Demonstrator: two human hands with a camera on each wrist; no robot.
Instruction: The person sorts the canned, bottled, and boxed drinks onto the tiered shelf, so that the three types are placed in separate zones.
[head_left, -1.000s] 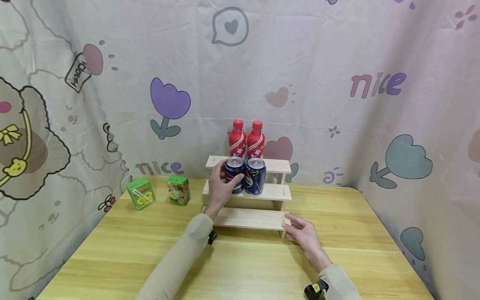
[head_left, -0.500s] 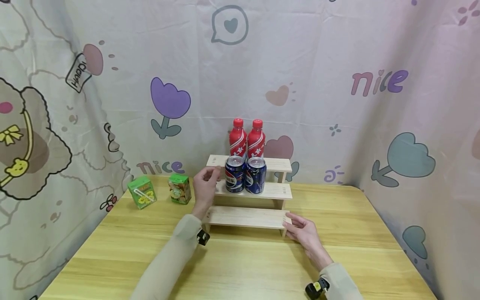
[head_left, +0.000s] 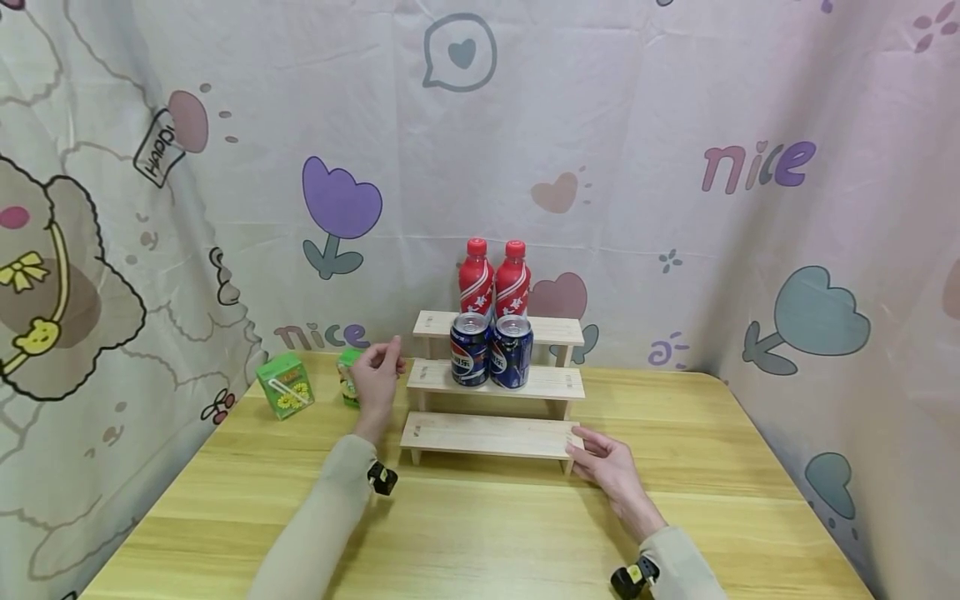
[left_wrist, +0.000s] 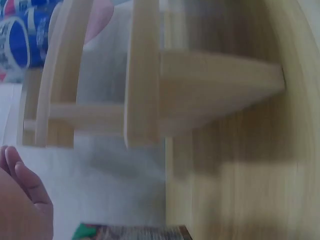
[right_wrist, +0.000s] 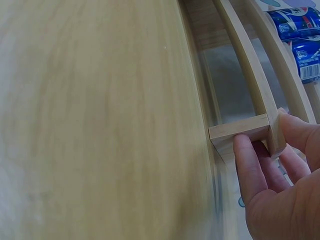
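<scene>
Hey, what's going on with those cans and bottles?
A person's right hand grips the three-step wooden stand low at one end. Their left hand, holding nothing, is near a green box. Two blue cans stand on the middle step, with two red bottles behind them. Another green box is on the table.

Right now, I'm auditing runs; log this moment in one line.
left hand: empty; right hand: grips wooden rack; cans: middle shelf; bottles: behind cans

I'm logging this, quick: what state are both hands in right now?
Left hand: open, holding nothing.
Right hand: closed, holding the wooden stand by its lower right end.
</scene>
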